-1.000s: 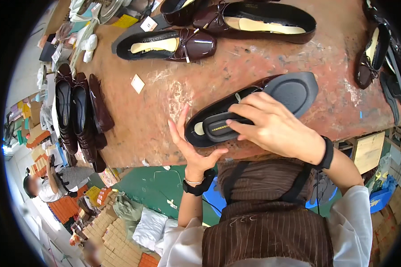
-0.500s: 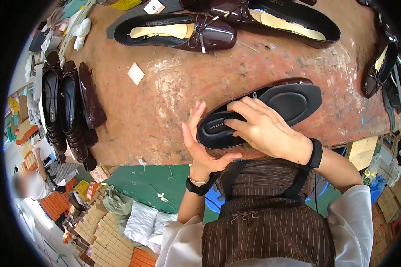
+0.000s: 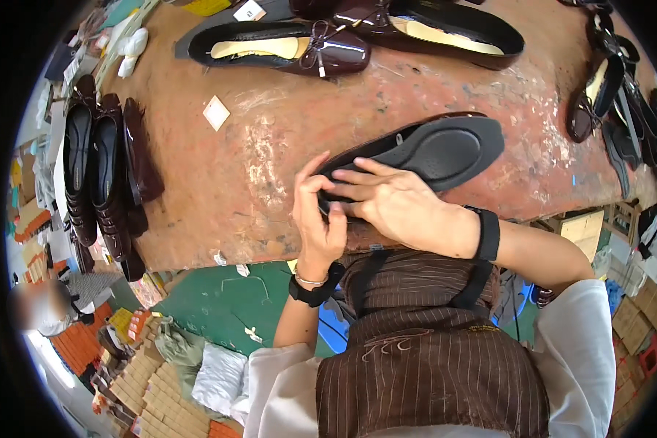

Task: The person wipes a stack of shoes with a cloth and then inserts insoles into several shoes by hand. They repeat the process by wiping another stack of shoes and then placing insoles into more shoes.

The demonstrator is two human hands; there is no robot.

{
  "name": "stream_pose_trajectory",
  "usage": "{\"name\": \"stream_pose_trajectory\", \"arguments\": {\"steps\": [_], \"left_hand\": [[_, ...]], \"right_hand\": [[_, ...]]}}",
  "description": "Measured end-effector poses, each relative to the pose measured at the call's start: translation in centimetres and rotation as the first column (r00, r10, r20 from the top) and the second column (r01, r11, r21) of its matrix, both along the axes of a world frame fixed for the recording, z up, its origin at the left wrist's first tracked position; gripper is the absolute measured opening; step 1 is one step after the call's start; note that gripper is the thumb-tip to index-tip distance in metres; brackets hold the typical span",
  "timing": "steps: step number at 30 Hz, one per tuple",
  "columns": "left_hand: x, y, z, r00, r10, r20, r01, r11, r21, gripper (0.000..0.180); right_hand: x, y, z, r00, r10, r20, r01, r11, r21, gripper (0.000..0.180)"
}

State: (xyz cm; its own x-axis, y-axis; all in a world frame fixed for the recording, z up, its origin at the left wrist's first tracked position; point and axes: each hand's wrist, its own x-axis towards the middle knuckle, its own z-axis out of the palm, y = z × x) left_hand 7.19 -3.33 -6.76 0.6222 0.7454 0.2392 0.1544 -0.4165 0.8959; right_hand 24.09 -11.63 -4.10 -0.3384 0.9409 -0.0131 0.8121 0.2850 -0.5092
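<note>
Your left hand (image 3: pixel 317 223) curves round the heel end of the glossy dark-burgundy, black-lined shoe (image 3: pixel 376 148); whether it pinches the rim cannot be told. Your right hand (image 3: pixel 401 208) lies over the heel part, fingers extended and slightly spread, tips near your left fingers. To the right of this grip, the black cushioned insole (image 3: pixel 445 155) lies over the toe end. Beyond your hands lies a small white square tag (image 3: pixel 216 113).

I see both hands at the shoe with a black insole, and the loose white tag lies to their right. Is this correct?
Only the side is wrong: the head view shows the loose white tag to the left of both the left hand and the right hand.
</note>
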Motion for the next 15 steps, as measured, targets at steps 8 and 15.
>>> {"name": "stream_pose_trajectory", "arguments": {"steps": [8,15], "left_hand": [[0.9,-2.1,1.8,0.999,0.017,-0.037,-0.015,0.999,0.044,0.030],[4.6,-9.5,7.7,0.703,-0.348,-0.620,0.483,0.874,0.058,0.050]], "right_hand": [[2.5,-2.6,1.7,0.939,-0.339,0.051,0.332,0.937,0.109,0.023],[9.9,-1.5,5.3,0.370,-0.828,-0.421,0.884,0.453,-0.113,0.038]]}}
